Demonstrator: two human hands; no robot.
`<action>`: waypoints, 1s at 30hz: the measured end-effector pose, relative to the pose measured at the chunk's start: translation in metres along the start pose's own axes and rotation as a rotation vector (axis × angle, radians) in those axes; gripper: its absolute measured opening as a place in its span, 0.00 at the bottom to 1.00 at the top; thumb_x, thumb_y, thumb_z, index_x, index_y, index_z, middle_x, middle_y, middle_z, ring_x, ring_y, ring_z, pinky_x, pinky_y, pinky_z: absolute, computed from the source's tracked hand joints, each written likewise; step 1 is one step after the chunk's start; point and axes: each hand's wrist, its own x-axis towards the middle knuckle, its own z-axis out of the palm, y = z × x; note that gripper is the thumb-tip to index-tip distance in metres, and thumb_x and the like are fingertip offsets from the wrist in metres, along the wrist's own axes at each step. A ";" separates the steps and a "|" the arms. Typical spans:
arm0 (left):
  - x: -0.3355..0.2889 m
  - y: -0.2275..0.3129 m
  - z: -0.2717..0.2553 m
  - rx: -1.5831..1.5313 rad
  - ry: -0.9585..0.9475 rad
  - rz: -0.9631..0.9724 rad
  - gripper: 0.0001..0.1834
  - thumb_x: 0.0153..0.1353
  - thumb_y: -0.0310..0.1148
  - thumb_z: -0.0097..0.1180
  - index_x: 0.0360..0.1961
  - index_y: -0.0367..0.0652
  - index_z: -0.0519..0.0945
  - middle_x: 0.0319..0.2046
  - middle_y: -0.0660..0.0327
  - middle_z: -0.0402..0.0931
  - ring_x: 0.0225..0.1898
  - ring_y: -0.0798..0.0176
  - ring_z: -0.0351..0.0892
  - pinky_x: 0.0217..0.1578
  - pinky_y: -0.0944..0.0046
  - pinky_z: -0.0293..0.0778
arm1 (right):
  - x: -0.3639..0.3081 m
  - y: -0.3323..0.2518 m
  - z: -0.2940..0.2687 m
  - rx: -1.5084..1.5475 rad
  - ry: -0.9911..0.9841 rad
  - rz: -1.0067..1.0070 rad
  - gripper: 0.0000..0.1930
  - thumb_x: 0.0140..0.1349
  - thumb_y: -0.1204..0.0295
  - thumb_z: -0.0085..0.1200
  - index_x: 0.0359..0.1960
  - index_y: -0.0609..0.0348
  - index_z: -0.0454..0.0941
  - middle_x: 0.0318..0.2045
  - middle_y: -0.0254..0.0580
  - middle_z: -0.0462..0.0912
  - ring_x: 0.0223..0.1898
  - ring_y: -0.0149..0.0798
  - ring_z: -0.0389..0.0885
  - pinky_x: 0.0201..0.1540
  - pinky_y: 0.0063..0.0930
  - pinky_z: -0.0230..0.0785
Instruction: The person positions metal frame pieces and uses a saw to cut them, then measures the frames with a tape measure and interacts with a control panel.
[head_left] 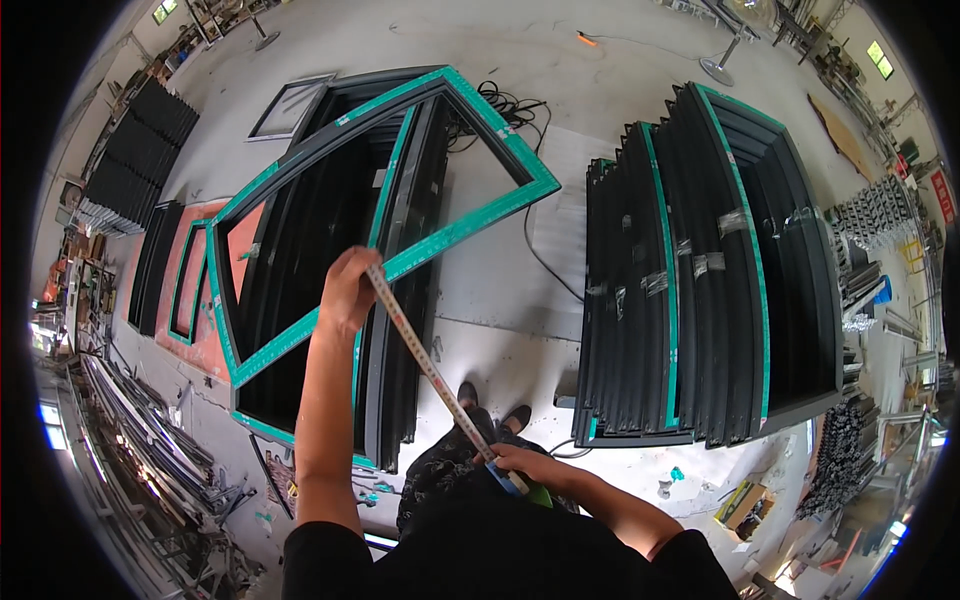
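Tape stretched from frame edge to waist

At far left, metal bars (150,440) lie heaped on the floor (500,310), blurred and bent by the lens rim. Next stands a dark window frame (330,215) edged in green tape, its lower corner hidden behind the person's forearm. The left hand (348,290) is closed on the free end of a tape measure (425,360), pressing it against the frame's lower rail; the fingertips are out of sight behind the rail. The blade runs down and right to the right hand (520,462), curled shut around the measure's case, which is mostly covered. Further right leans a stack of dark frames (700,280), its base partly cut off
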 end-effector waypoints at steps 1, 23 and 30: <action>0.016 0.008 0.011 0.025 -0.012 0.026 0.07 0.55 0.33 0.57 0.27 0.43 0.73 0.22 0.65 0.69 0.25 0.68 0.69 0.28 0.67 0.67 | -0.002 -0.008 -0.006 0.018 -0.021 0.051 0.24 0.61 0.54 0.41 0.52 0.56 0.69 0.37 0.33 0.70 0.41 0.29 0.67 0.49 0.23 0.57; 0.192 -0.099 0.107 0.402 -0.464 -0.539 0.20 0.65 0.48 0.49 0.28 0.40 0.78 0.22 0.62 0.77 0.20 0.70 0.74 0.21 0.71 0.68 | 0.090 -0.153 -0.138 0.382 0.639 -0.061 0.14 0.62 0.63 0.44 0.36 0.58 0.79 0.32 0.33 0.76 0.32 0.27 0.72 0.37 0.20 0.64; 0.350 -0.114 0.097 0.346 -0.244 -0.537 0.19 0.62 0.48 0.53 0.27 0.42 0.76 0.23 0.64 0.74 0.24 0.69 0.74 0.25 0.69 0.73 | 0.102 -0.203 -0.181 0.438 0.502 0.152 0.20 0.64 0.57 0.40 0.47 0.59 0.74 0.26 0.38 0.79 0.24 0.29 0.75 0.28 0.20 0.68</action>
